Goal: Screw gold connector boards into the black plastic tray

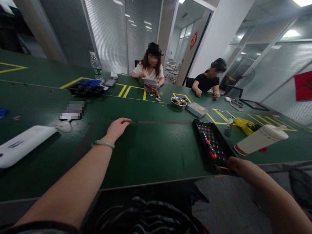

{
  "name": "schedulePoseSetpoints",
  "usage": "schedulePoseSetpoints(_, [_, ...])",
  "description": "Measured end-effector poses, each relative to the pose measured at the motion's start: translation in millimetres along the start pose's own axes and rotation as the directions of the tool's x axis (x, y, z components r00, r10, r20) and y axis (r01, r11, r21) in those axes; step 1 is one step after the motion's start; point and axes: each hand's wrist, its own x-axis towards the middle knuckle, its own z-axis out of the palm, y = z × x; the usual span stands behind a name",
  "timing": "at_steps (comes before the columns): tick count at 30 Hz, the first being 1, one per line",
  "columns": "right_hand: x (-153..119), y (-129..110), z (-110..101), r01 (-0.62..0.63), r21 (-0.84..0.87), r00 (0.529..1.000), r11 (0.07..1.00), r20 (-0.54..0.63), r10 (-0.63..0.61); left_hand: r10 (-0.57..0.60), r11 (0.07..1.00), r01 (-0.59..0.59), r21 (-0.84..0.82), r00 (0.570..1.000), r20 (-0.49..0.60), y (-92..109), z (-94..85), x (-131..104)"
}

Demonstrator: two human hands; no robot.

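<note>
My left hand, with a pale bangle on its wrist, is over the green table, its fingers pressed together; anything between the fingertips is too small to make out. At the near right corner of a black tray, my right hand is closed on the rim, its fingers partly hidden. Inside the tray lies a red and black screwdriver among several small pieces. The tray sits close to the table's front edge.
A white tumbler lies tilted right of the tray. Beyond are a metal bowl, a grey box and a yellow object. A white device is at left. Two people sit across the table.
</note>
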Motion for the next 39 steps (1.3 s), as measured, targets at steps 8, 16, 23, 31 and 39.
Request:
schedulePoseSetpoints(8, [4.7, 0.6, -1.6, -0.046, 0.002, 0.995, 0.999, 0.088, 0.046, -0.011, 1.000, 0.011, 0.002, 1.000, -0.002, 1.7, -0.8, -0.2])
schedulePoseSetpoints(16, [17.0, -8.0, -3.0, -0.042, -0.027, 0.996, 0.999, 0.076, 0.044, -0.023, 1.000, 0.023, -0.008, 1.000, 0.009, 4.5, -1.6, -2.7])
schedulePoseSetpoints(23, [23.3, -4.2, -18.8, -0.056, 0.009, 0.995, 0.998, -0.085, 0.057, -0.025, 1.000, 0.025, -0.006, 1.000, 0.000, 8.1, -1.1, -4.2])
schedulePoseSetpoints(31, [9.0, -17.5, 1.0, 0.154, 0.123, 0.987, 0.980, 0.035, -0.159, -0.022, 1.000, 0.022, -0.020, 1.000, 0.002, 6.5, -0.9, -3.5])
schedulePoseSetpoints(39, [6.1, -26.5, -0.3, 0.267, 0.117, 0.962, 0.957, 0.020, -0.271, -0.029, 0.999, 0.030, -0.017, 1.000, 0.011, 5.7, -0.6, -2.9])
